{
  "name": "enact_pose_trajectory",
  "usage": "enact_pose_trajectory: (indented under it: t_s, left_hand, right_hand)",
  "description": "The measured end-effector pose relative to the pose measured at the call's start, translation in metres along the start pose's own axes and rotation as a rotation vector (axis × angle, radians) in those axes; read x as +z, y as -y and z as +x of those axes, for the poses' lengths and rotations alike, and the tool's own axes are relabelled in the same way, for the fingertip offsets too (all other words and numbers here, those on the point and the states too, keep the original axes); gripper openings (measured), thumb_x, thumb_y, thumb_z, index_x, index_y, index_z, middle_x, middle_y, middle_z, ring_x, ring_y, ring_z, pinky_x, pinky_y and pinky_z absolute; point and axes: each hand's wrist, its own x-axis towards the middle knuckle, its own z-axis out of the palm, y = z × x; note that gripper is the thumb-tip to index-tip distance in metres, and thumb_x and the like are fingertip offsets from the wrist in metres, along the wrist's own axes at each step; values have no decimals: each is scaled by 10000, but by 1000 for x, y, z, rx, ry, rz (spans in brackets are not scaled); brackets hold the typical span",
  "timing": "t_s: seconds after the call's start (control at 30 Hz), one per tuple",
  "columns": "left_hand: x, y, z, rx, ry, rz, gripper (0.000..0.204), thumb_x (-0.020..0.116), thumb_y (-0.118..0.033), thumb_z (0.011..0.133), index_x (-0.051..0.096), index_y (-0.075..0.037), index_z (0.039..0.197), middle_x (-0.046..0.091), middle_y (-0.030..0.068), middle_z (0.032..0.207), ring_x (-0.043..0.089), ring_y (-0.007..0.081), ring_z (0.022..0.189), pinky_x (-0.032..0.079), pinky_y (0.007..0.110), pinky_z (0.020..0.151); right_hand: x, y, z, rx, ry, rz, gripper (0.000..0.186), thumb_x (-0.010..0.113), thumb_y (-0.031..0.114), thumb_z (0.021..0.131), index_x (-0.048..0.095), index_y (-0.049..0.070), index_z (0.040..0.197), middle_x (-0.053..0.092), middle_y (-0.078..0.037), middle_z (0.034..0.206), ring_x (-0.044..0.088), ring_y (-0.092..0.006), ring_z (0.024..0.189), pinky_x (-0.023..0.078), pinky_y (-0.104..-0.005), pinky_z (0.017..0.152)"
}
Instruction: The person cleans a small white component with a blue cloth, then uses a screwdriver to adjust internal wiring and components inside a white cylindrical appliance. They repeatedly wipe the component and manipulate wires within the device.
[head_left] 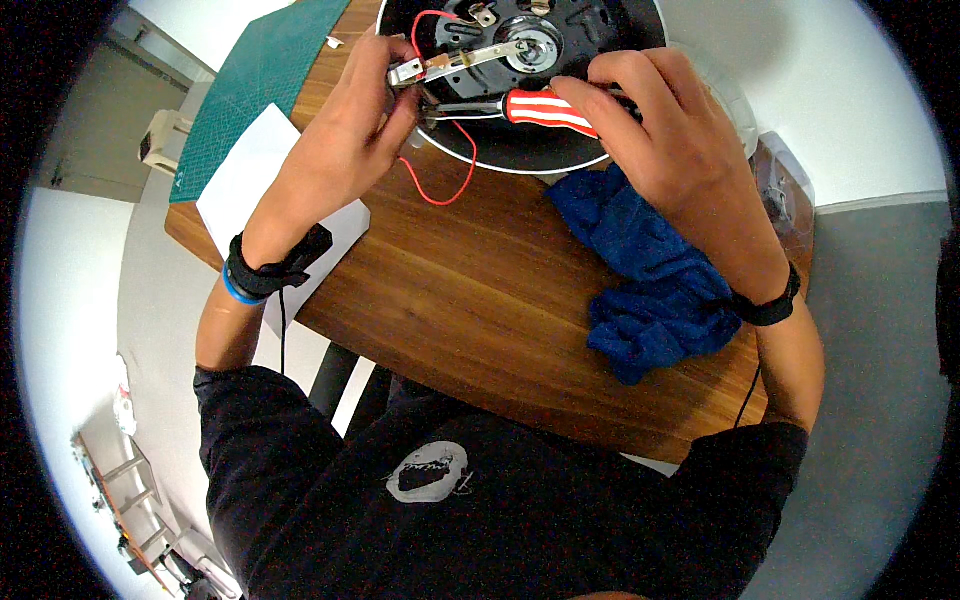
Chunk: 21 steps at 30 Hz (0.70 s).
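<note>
A black round appliance base [470,140] with a white rim sits at the table's far edge, a silvery ring [533,45] at its middle. My left hand [355,135] pinches a small metal switch assembly [408,70] at the left end of a long metal strip reaching toward that ring. A red wire [440,200] loops down beside it. My right hand [670,140] grips a red-and-white screwdriver [545,110] held horizontally across the base; its shaft points left to just under the switch assembly by my left fingers, where the tip is hard to make out.
The wooden table [450,290] bears a crumpled blue cloth [650,320] on the right, white paper [245,170] on the left and a green cutting mat [235,100] behind it. A clear container [775,185] stands at the right edge, beside a wall. A cream stool [160,140] stands beyond the left edge.
</note>
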Motion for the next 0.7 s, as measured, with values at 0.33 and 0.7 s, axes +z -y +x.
enact_pose_trajectory:
  t_s: [0.33, 0.7]
  left_hand:
    - [-2, -5, 1, -27, 24, 3, 383, 572, -33, 1092, 434, -44, 1450, 588, 136, 1342, 629, 161, 1108, 568, 321, 861]
    - [1, -1, 3, -20, 10, -10, 380, 562, -49, 1107, 412, -46, 1456, 599, 131, 1336, 622, 152, 1090, 569, 326, 839]
  right_hand:
    - [-1, 2, -5, 37, 20, -6, 408, 731, 41, 830, 754, 70, 1236, 587, -54, 1144, 590, -252, 1063, 565, -357, 883]
    - [7, 2, -16, 146, 10, 95, 476, 765, -7, 789, 724, 91, 1253, 569, -64, 1148, 587, -279, 1064, 551, -384, 901]
